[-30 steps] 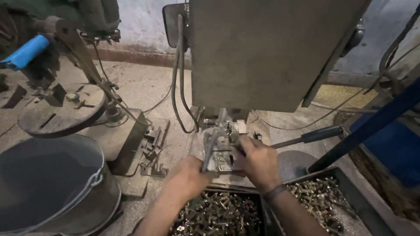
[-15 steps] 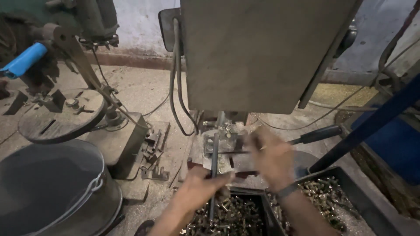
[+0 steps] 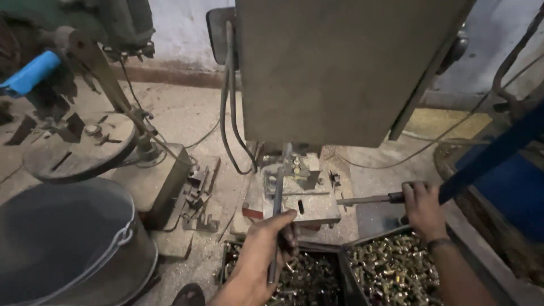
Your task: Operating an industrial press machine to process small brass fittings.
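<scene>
My left hand [image 3: 262, 255] grips a long thin metal rod [image 3: 277, 204] that points up toward the small fixture [image 3: 292, 184] on the machine's work table. My right hand [image 3: 422, 207] is closed around the black grip of the machine's feed lever [image 3: 368, 199], out to the right of the fixture. Above both hangs the big grey machine housing [image 3: 340, 68]. Below my hands sit two dark trays of small brass parts, the left tray [image 3: 306, 277] and the right tray [image 3: 391, 266].
A large grey metal bucket [image 3: 68, 238] stands at lower left. Behind it is another drill press with a round table [image 3: 79, 150] and a blue handle [image 3: 28, 73]. Cables [image 3: 229, 113] hang beside the housing. A blue frame bar [image 3: 498, 150] crosses at right.
My right hand left the fixture and moved right onto the lever's grip. My left hand drew back from the fixture toward the trays, now holding the thin rod.
</scene>
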